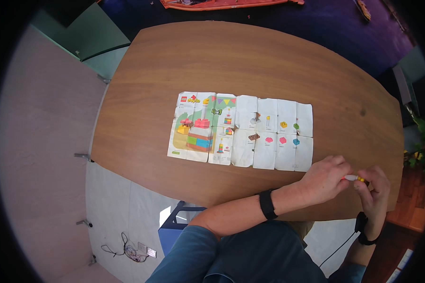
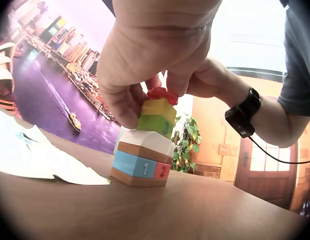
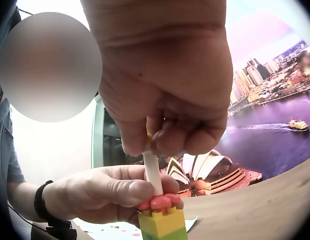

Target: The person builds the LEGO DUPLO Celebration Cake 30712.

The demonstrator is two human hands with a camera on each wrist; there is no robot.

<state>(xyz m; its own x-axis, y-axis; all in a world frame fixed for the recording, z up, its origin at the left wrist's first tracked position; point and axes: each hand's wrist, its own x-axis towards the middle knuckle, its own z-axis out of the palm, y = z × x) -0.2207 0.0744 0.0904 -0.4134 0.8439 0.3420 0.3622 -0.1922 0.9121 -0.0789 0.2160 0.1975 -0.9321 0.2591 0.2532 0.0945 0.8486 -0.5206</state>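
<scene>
A stacked toy-brick cake stands on the table. From the bottom it has a brown plate (image 2: 137, 180), a blue brick marked 1 (image 2: 130, 162) beside a red brick marked 2 (image 2: 162, 171), another brown layer, a white rounded brick (image 2: 147, 139), a green brick marked 3 (image 2: 157, 125) and a yellow brick (image 2: 156, 107). On top sits a red flower-shaped brick (image 3: 161, 201), which my left hand (image 1: 327, 174) holds between thumb and fingers. A white candle piece (image 3: 152, 172) rises upright from it. My right hand (image 1: 377, 186) pinches the candle's yellow tip (image 3: 149, 140).
An unfolded, creased instruction sheet (image 1: 243, 132) lies mid-table, left of the hands. A blue chair (image 1: 172, 236) stands at the table's near edge. Cables (image 1: 127, 250) lie on the floor, and a leafy plant (image 1: 413, 158) is beyond the right edge.
</scene>
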